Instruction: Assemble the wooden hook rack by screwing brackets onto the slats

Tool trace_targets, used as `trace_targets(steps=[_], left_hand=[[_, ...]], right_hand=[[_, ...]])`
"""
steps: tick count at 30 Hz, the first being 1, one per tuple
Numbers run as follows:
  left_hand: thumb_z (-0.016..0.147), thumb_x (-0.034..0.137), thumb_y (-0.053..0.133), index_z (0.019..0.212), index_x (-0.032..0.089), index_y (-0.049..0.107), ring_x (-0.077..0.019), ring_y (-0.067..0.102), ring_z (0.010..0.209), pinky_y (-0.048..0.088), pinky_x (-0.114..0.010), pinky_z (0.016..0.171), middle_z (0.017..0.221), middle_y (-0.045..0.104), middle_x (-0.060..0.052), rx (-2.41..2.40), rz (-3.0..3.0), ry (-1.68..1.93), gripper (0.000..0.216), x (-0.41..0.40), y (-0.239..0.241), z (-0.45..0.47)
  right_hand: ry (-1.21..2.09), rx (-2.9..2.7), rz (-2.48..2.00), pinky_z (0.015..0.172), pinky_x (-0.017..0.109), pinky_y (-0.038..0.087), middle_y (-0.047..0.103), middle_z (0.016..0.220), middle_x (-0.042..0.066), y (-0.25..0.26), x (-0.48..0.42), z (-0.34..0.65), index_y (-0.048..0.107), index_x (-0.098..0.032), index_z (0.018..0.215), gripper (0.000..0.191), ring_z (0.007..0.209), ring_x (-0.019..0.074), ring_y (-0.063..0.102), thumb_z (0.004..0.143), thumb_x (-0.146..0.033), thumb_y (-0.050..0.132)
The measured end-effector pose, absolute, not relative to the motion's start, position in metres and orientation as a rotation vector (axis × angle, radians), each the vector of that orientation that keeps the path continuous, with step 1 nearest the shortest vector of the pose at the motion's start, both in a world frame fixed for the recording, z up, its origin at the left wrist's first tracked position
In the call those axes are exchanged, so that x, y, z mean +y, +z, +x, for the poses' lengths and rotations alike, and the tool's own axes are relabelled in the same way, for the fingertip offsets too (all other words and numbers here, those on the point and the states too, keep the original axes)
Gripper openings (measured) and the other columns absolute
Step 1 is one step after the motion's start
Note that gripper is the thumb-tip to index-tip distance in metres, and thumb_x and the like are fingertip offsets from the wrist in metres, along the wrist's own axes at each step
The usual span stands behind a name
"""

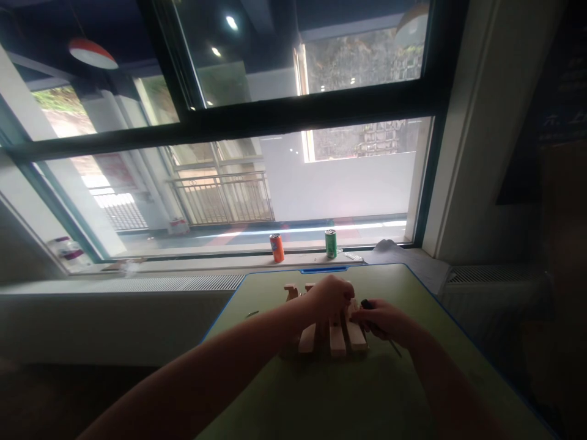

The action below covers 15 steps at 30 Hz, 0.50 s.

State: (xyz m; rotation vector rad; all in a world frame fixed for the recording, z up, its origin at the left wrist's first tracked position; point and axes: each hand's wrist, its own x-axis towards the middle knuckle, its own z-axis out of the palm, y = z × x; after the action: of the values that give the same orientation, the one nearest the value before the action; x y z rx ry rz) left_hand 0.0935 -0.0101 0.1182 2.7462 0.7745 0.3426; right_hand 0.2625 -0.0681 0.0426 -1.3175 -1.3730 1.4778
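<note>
A pale wooden slatted piece (pixel 337 339) lies on the green table (pixel 321 397) in front of me. My left hand (pixel 328 297) rests on top of it with fingers curled down, pressing or gripping the wood. My right hand (pixel 383 321) is closed around a dark-handled tool (pixel 367 304), perhaps a screwdriver, whose thin shaft (pixel 395 349) sticks out behind the hand. The tool's handle end sits right beside the wood's right edge. The parts under my left hand are hidden.
An orange can (pixel 276 247) and a green can (pixel 331 243) stand on the window sill beyond the table. A small thin object (pixel 252 314) lies on the table at the left. A large window fills the back.
</note>
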Motion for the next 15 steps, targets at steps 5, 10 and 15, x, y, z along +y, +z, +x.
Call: trace_targets(steps=[5, 10, 15], left_hand=[[0.07, 0.018, 0.057, 0.087, 0.015, 0.067, -0.0148, 0.06, 0.069, 0.044, -0.022, 0.061, 0.08, 0.066, -0.006, 0.855, 2.648, 0.38, 0.02, -0.01, 0.108, 0.094], [0.074, 0.021, 0.053, 0.092, 0.016, 0.067, -0.0155, 0.06, 0.071, 0.045, -0.023, 0.06, 0.085, 0.067, -0.006, 0.889, 2.505, 0.442, 0.023, -0.015, 0.099, 0.095], [0.075, 0.023, 0.052, 0.089, 0.013, 0.067, -0.0146, 0.058, 0.064, 0.041, -0.022, 0.054, 0.078, 0.065, -0.007, 0.978, 2.517, 0.427, 0.023, -0.016, 0.099, 0.093]], right_hand=[[1.514, -1.386, -1.306, 0.03, 0.018, 0.017, 0.05, 0.052, -0.004, 0.044, -0.068, 0.263, 0.053, -0.017, 0.074, 0.025, 0.033, 0.0033, 0.031, 0.065, -0.038, 0.064], [1.523, -1.415, -1.252, 0.031, 0.018, 0.017, 0.049, 0.052, -0.004, 0.043, -0.068, 0.263, 0.052, -0.017, 0.071, 0.023, 0.034, 0.0031, 0.031, 0.065, -0.035, 0.064], [1.49, -1.404, -1.276, 0.032, 0.018, 0.017, 0.049, 0.053, -0.005, 0.044, -0.068, 0.262, 0.052, -0.016, 0.074, 0.025, 0.035, 0.0026, 0.031, 0.064, -0.035, 0.065]])
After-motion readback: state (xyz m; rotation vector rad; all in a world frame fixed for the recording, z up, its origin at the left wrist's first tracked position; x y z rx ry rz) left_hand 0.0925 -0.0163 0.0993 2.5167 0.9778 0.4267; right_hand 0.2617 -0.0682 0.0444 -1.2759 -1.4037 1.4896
